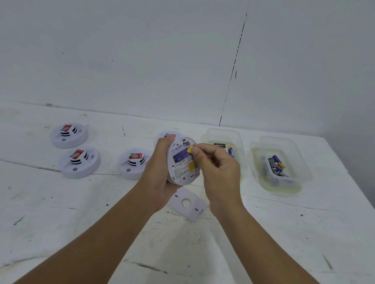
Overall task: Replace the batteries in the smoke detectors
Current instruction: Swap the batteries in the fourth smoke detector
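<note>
Left hand (163, 162) grips round white plastic smoke detector (182, 165) by its rim | right hand (216, 170) pinches blue-and-yellow battery (183, 154) | light, rigid, likely slippery.

Scuffed white table (74, 222), pale wall (124, 36)

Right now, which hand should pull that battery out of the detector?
Right. The right hand already has its fingers pinching the yellow end of the battery, while the left hand is occupied gripping the detector off the table.
</note>
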### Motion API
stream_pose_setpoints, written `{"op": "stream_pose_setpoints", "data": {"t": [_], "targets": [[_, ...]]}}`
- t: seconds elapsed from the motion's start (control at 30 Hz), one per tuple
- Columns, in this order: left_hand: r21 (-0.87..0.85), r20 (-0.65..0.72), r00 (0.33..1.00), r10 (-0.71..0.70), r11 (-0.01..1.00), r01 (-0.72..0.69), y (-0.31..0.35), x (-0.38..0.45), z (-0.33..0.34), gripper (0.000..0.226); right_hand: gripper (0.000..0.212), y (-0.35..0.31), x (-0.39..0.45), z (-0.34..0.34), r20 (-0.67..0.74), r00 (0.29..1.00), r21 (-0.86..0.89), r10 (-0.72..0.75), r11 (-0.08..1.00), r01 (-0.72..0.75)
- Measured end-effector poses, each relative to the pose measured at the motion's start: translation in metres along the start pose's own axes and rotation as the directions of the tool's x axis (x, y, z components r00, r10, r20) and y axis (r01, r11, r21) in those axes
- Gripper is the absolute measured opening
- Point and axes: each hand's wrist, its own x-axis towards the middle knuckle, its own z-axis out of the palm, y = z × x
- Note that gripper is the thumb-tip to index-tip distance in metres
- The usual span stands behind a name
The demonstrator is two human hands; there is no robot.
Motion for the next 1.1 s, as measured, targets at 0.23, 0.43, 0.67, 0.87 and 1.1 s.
{"op": "stream_pose_setpoints", "data": {"t": [0.23, 0.43, 0.67, 0.87, 1.1], "targets": [[0.045, -0.019, 1.0, 0.023, 0.999, -0.022, -0.001, -0.003, 0.007, 0.043, 0.01, 0.006, -0.004, 0.0, -0.011, 1.0, 0.06, 0.019, 0.998, -0.018], [0.07, -0.053, 0.998, 0.022, 0.997, -0.018, -0.003, -0.004, 0.012, 0.043, 0.012, 0.007, -0.003, -0.003, -0.003, 0.998, 0.139, 0.059, 0.989, -0.058], [0.086, -0.071, 0.997, 0.024, 0.996, -0.018, -0.001, -0.002, 0.016, 0.048, 0.009, 0.005, -0.001, -0.006, 0.025, 1.0, -0.011, 0.011, 1.0, -0.01], [0.08, -0.104, 0.995, 0.006, 0.997, 0.002, 0.001, 0.004, 0.019, 0.04, 0.016, 0.009, -0.003, -0.002, 0.022, 0.983, -0.34, -0.184, 0.923, 0.18], [0.127, -0.116, 0.993, -0.003, 0.992, 0.018, 0.006, 0.019, 0.02, 0.039, 0.023, 0.005, 0.004, -0.002, 0.063, 0.989, -0.397, -0.137, 0.905, 0.151]]}}
